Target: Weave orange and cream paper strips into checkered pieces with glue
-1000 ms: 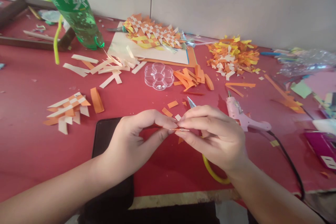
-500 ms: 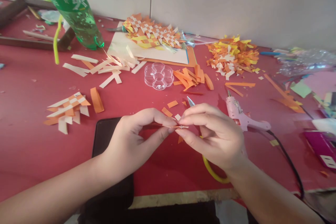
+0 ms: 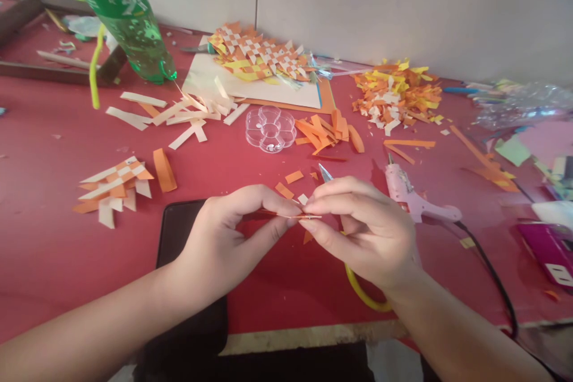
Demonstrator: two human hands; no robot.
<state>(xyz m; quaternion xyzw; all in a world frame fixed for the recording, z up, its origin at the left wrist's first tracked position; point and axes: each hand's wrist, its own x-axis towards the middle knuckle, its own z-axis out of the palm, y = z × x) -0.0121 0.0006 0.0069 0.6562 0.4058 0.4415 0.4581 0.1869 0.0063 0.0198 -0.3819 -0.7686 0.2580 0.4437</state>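
Between my two hands is a thin orange paper strip [image 3: 286, 215], seen edge-on, so its faces are hidden. My left hand [image 3: 237, 233] pinches it from the left with thumb and fingers. From the right, my right hand [image 3: 364, 230] pinches its other end, the fingertips of both hands nearly meeting. Scissors with a yellow handle [image 3: 364, 292] lie partly under my right hand, their blade tip showing beyond it. Small orange paper scraps [image 3: 283, 190] lie just past my fingertips. A woven orange and white paper piece [image 3: 119, 182] rests to the left, beside a folded orange strip [image 3: 165, 171].
A black tablet-like slab [image 3: 179, 233] lies under my left arm. Behind stand a clear flower-shaped tray [image 3: 271, 129] and a green bottle [image 3: 134, 30]. Orange strips [image 3: 324, 131], white strips [image 3: 192, 110] and a paper-scrap pile [image 3: 398, 95] are spread about. At right lies a pink glue gun [image 3: 412, 197] with a black cord.
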